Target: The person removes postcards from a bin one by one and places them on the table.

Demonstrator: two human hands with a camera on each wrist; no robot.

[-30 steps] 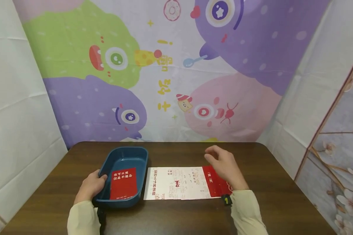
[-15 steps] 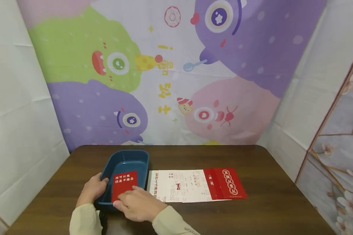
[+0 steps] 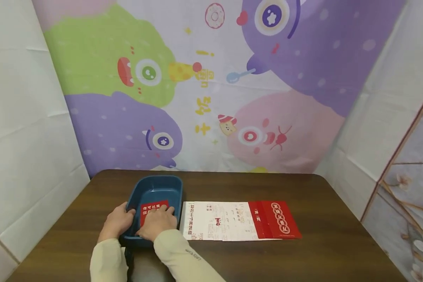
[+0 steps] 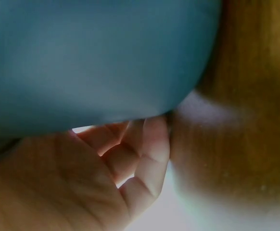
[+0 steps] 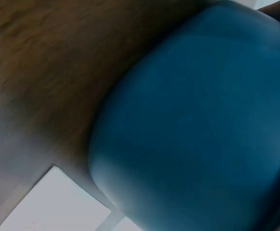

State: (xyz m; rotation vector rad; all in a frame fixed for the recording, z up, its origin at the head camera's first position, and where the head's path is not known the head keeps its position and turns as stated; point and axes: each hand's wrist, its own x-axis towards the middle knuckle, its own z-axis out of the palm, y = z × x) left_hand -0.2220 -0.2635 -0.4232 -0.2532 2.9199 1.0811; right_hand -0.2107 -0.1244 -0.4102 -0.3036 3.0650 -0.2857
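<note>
My left hand (image 3: 115, 221) grips the left rim of a blue rectangular tray (image 3: 157, 179), thumb over the rim. In the left wrist view, the fingers (image 4: 152, 149) curl against the tray's outer wall. Inside the tray lies a red envelope (image 3: 156, 203) with white Chinese characters, its lower part hidden by my right hand (image 3: 158, 223). That hand reaches over the envelope with its fingers spread; the fingertips are partly hidden. The right wrist view shows mainly the tray's blue outer wall (image 5: 193, 125), not the fingers.
Right of the tray, overlapping white printed papers (image 3: 218, 229) lie in a row on the brown table (image 3: 303, 258). Another red envelope (image 3: 282, 223) is at the row's right end. A cartoon-printed cloth (image 3: 197, 156) hangs behind the table.
My right hand has moved left from above the right-hand red envelope into the tray, over the envelope there. My left hand has stayed on the rim.
</note>
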